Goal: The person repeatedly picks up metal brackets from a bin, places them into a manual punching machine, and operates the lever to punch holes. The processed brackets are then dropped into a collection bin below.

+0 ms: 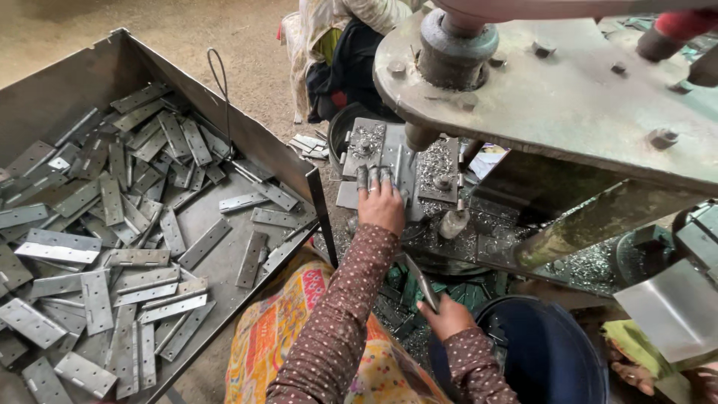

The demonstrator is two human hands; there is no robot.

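Left hand (381,200), fingers extended, presses a flat grey metal hinge plate (394,161) on the press bed at frame centre. Right hand (447,314), lower, pinches another narrow steel strip (420,280), seemingly pointing up-left toward the press.

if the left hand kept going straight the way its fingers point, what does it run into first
Probably the flat metal piece on the press bed, which the left hand already touches with its fingertips. Past it stands the press's round post, though depth there is hard to judge.
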